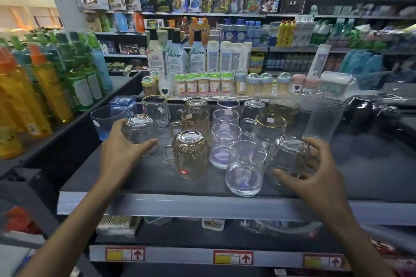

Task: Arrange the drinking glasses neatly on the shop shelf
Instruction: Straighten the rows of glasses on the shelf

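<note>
Now my left hand (pixel 119 146) grips an inverted glass (pixel 140 131), my right hand (pixel 315 177) a second inverted glass (pixel 289 155) — well apart on the dark shelf (pixel 146 183), an empty tumbler (pixel 246 168) beside the second.

Dark shelf (pixel 146 177) bears clear glasses (pixel 245 168); amber mugs (pixel 191 155); blue tumbler (pixel 102 119).

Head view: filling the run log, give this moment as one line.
left hand holds inverted left glass | right hand holds inverted right glass | shelf: other glasses mixed upright, inverted
</note>
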Demonstrator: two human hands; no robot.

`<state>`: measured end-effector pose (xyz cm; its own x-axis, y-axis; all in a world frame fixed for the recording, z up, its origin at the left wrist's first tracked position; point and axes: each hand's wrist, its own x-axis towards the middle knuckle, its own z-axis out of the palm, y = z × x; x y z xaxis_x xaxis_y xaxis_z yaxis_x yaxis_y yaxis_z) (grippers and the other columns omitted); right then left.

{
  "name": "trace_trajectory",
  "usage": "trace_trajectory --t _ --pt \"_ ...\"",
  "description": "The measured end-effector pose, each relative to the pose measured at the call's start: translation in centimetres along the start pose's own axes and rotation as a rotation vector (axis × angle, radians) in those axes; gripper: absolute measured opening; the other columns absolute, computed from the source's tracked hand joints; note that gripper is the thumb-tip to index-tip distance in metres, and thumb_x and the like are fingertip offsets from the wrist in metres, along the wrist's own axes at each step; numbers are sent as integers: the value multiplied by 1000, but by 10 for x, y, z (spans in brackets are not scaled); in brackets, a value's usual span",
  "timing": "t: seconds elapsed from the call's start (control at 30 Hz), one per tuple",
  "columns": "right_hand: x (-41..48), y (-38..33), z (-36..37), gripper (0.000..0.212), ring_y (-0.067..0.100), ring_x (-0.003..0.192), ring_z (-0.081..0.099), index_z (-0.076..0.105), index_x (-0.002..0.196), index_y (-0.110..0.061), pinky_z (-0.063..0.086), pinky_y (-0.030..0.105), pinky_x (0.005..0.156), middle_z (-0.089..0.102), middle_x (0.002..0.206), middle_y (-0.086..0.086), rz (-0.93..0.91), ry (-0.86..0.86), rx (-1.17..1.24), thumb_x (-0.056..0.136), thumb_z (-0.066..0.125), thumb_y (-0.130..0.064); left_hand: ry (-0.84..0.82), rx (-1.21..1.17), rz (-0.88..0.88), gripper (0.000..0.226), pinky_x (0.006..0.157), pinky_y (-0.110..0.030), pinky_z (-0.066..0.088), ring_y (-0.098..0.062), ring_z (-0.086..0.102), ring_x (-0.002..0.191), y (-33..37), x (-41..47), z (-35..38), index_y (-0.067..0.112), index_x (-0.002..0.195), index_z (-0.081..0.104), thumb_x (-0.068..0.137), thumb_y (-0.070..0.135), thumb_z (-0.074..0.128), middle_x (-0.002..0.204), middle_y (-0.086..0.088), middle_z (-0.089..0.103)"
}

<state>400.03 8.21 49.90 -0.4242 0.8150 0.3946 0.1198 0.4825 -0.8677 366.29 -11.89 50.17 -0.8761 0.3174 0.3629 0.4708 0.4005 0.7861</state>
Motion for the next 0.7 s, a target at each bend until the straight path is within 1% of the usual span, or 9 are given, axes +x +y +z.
trace_trajectory --t 0.03,0.07,0.2,0.27,0.37,0.43,0.5,0.6,0.7 --pt "1 1 -1 84 -17 93 61 48 128 -37 50 21 81 58 108 -26 3 -1 4 60 96 -23 -1 7 2 89 86 -32 46 -23 65 111 1 -1 0 18 141 50 67 40 95 126 -4 69" --pt "1 2 -2 84 -14 95 62 48 127 -37 51 22 82 59 107 -25 2 -5 12 60 97 -24 -2 11 5 90 86 -32 46 -23 64 112 2 -3 0 18 142 50 68 40 95 128 -5 69" --pt "2 4 0 88 -1 102 66 49 125 -40 54 26 84 66 115 -18 0 -30 59 47 91 -47 -14 25 -19 97 88 -35 49 -22 63 107 4 -9 -2 19 147 45 67 45 94 131 -8 66" --pt "3 5 0 89 1 103 67 50 126 -39 55 29 85 66 116 -16 -7 -50 73 48 92 -44 19 49 -26 95 92 -41 52 -24 64 113 6 -15 -6 23 147 43 69 50 91 134 -7 64" --pt "5 6 -1 87 2 105 65 51 127 -38 56 31 87 63 121 -16 -17 -60 110 53 96 -30 103 149 15 88 96 -48 54 -26 60 124 16 -31 -13 25 148 43 75 56 84 140 -4 59" --pt "6 7 -3 90 3 105 66 51 128 -37 55 30 87 64 124 -12 -18 -59 133 48 94 -37 177 216 65 79 96 -48 54 -25 57 126 29 -44 -17 28 145 46 79 55 81 141 -1 57" --pt "8 9 -5 92 8 107 67 52 127 -39 57 33 90 64 128 -6 -24 -51 144 44 92 -44 218 208 106 71 97 -47 52 -23 56 128 45 -56 -21 28 142 49 82 50 80 140 1 57" --pt "10 12 -11 92 13 111 67 52 126 -42 57 40 94 61 134 -3 -33 -60 142 44 93 -46 207 87 269 56 98 -39 52 -15 59 120 80 -76 -23 26 135 56 86 41 79 131 5 61" --pt "11 16 -19 92 14 112 67 52 126 -43 58 43 96 61 135 -3 -36 -53 141 44 93 -48 64 7 499 43 95 -32 53 -4 61 110 126 -93 -9 26 127 62 89 38 77 121 11 64"
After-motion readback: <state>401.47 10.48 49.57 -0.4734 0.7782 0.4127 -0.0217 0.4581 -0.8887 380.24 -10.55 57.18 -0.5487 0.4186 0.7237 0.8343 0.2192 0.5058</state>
